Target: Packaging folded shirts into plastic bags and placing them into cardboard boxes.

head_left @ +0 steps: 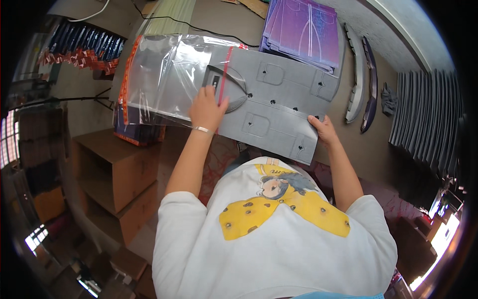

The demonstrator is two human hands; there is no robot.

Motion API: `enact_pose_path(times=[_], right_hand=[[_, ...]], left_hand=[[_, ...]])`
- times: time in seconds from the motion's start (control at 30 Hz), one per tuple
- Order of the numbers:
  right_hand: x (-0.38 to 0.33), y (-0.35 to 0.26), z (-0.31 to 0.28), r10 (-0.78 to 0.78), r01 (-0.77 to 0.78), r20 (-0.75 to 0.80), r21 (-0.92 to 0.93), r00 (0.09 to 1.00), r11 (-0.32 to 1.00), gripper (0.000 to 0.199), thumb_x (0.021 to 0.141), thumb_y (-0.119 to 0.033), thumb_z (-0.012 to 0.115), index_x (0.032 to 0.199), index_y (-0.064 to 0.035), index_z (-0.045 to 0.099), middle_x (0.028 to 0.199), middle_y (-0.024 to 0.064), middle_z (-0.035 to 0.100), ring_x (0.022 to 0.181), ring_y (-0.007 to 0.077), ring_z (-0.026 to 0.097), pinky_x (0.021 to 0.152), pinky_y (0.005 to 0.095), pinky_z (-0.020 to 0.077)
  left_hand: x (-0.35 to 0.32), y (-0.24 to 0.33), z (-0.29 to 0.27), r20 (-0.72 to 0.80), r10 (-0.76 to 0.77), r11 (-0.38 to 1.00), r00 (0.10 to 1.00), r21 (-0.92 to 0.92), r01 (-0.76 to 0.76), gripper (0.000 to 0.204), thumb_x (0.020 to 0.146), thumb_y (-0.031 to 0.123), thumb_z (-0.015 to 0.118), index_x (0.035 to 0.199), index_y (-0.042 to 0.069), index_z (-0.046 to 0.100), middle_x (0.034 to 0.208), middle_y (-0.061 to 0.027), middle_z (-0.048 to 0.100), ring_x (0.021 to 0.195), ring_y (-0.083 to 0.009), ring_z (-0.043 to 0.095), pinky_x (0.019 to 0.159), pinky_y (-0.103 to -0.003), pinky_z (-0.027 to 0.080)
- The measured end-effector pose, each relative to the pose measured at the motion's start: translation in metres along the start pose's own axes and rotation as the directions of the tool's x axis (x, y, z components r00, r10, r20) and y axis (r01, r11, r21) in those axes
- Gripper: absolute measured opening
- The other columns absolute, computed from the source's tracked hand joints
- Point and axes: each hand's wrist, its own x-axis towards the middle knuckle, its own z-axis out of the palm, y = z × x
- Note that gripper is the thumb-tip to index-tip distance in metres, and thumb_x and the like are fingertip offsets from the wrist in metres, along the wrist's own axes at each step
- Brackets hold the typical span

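A flat grey folded shirt (286, 107), with a collar, dark buttons and pocket outlines, lies across the table's near edge. Its collar end is inside a clear plastic bag (164, 74) that has a red strip at its mouth and an orange patterned far-left edge. My left hand (208, 109), wearing a bracelet, is closed on the bag near that red strip, beside the collar; its fingertips partly cover a small dark label. With my right hand (323, 128) I grip the shirt's bottom edge, thumb on top and fingers underneath, hidden.
Purple jeans-printed sheets (301, 35) are stacked behind the shirt. Two curved strips (368, 84) lie to the right, before a long row of grey folded pieces (425, 117). Dark blue and orange packages (82, 47) sit far left, above brown boxes (119, 169). A black cable (199, 29) crosses the table.
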Motion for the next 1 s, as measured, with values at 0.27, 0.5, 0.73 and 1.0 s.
enact_pose_path(times=[0.27, 0.5, 0.73, 1.0], right_hand=[[-0.016, 0.009, 0.010, -0.057, 0.056, -0.178, -0.010, 0.982, 0.998, 0.040, 0.084, -0.019, 0.067, 0.117, -0.0007, 0.053, 0.112, 0.0074, 0.059, 0.100, 0.0169, 0.057, 0.087, 0.0317, 0.0465], [-0.048, -0.011, 0.012, -0.156, 0.159, -0.200, -0.004, 0.967, 0.987, 0.041, 0.083, -0.021, 0.068, 0.117, -0.0015, 0.053, 0.109, 0.0077, 0.060, 0.096, 0.0170, 0.059, 0.083, 0.0316, 0.0482], [-0.020, -0.027, -0.029, -0.020, 0.021, -0.072, 0.013, 0.997, 1.000, 0.040, 0.081, -0.018, 0.068, 0.114, -0.0017, 0.053, 0.101, 0.0065, 0.062, 0.086, 0.0146, 0.061, 0.077, 0.0306, 0.0510], [-0.014, -0.035, -0.019, -0.016, 0.017, -0.063, 0.007, 0.998, 1.000, 0.040, 0.081, -0.015, 0.067, 0.115, -0.0005, 0.052, 0.102, 0.0065, 0.062, 0.085, 0.0148, 0.061, 0.076, 0.0301, 0.0514]], left_hand=[[0.040, 0.029, 0.010, 0.098, 0.002, 0.994, 0.995, 0.113, -0.013, 0.012, 0.088, 0.013, 0.050, 0.099, 0.008, 0.048, 0.098, -0.0125, 0.051, 0.081, -0.0317, 0.062, 0.063, -0.043, 0.053], [0.038, 0.045, 0.008, 0.197, 0.049, 0.986, 0.979, 0.147, -0.079, 0.016, 0.089, 0.011, 0.049, 0.103, 0.005, 0.052, 0.107, -0.0110, 0.050, 0.080, -0.0298, 0.064, 0.063, -0.042, 0.054], [0.028, 0.058, 0.008, 0.364, 0.003, 0.975, 0.931, 0.207, -0.083, 0.052, 0.084, 0.003, 0.047, 0.136, 0.000, 0.037, 0.150, -0.0075, 0.027, 0.079, -0.0324, 0.066, 0.067, -0.042, 0.054], [0.014, 0.066, -0.014, 0.376, 0.090, 0.990, 0.922, 0.070, -0.125, 0.053, 0.084, 0.003, 0.044, 0.136, 0.000, 0.036, 0.151, -0.0079, 0.024, 0.076, -0.0320, 0.066, 0.065, -0.043, 0.054]])
